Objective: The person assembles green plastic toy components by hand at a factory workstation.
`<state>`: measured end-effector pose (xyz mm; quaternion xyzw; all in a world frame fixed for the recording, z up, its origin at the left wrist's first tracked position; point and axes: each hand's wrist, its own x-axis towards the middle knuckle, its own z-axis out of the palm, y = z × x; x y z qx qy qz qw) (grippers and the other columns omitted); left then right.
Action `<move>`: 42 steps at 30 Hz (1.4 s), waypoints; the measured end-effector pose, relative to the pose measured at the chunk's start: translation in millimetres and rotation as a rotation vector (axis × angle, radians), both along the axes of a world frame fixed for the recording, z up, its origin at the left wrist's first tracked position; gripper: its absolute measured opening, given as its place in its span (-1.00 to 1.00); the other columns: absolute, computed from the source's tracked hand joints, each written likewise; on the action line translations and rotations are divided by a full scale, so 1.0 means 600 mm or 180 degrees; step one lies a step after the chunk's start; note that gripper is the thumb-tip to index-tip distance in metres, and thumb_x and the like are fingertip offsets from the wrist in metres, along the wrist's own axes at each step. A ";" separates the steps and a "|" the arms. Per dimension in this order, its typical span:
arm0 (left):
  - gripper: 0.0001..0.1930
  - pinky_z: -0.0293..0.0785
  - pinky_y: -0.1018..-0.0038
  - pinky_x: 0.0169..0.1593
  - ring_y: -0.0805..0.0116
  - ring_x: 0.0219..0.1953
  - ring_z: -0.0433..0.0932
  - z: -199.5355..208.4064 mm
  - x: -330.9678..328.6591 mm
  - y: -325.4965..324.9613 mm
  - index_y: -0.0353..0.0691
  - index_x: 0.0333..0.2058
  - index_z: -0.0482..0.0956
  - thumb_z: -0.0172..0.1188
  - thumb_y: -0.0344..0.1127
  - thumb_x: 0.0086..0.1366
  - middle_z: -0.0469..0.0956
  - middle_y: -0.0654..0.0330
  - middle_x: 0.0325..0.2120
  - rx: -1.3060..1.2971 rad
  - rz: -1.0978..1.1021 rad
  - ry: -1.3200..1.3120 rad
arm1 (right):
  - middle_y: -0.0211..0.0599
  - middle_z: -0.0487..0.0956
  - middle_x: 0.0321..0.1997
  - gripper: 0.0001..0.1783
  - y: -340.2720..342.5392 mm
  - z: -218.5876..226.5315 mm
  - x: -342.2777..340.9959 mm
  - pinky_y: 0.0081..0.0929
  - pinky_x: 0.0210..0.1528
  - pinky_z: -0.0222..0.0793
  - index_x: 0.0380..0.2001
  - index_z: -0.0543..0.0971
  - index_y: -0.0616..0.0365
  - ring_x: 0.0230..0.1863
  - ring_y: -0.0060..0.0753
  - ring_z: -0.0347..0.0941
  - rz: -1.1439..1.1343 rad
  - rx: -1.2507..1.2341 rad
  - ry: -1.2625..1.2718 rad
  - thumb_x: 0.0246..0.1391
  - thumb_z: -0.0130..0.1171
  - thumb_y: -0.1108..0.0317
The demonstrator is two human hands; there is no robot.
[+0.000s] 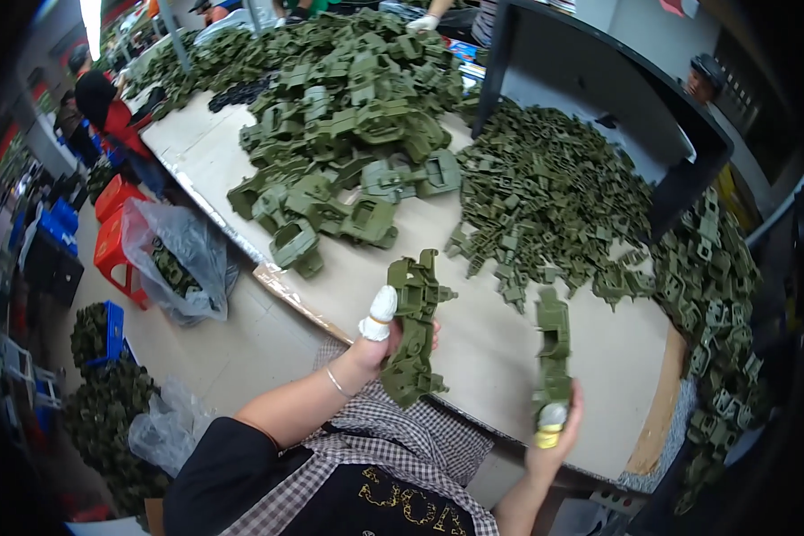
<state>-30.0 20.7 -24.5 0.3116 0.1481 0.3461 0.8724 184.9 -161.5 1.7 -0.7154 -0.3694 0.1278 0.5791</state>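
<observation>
My left hand [374,347], its thumb wrapped in white, is closed around an olive-green moulded plastic vehicle body [414,330]. The piece stands lengthwise over the table's near edge, and most of my fingers are hidden behind it. Farther right, my right hand [560,438] grips the lower end of a narrower green plastic vehicle part [553,344], with my thumb, wrapped in white and yellow, lying on its face. The two parts are held well apart. Beyond them a heap of small green plastic parts [554,179] spreads over the table.
Large green vehicle bodies [357,116] are piled on the pale tabletop [482,348]. A dark curved panel [612,62] stands behind the small parts. More green pieces [715,330] lie at the right edge. Left, on the floor, are a clear plastic bag [183,268] and red stool [116,241]. Other people work nearby.
</observation>
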 end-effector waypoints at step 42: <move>-0.66 0.37 0.43 0.00 0.36 -0.09 0.43 0.044 0.033 -0.056 -0.33 -0.02 0.24 -0.05 -0.50 0.21 0.40 0.13 -0.12 0.1360 0.0917 0.1238 | 0.02 0.24 -0.10 -0.07 0.082 -0.010 -0.156 -0.21 0.00 0.09 0.19 -0.12 0.35 -0.12 -0.04 0.15 0.1648 -0.0271 -0.0455 -0.11 0.19 0.24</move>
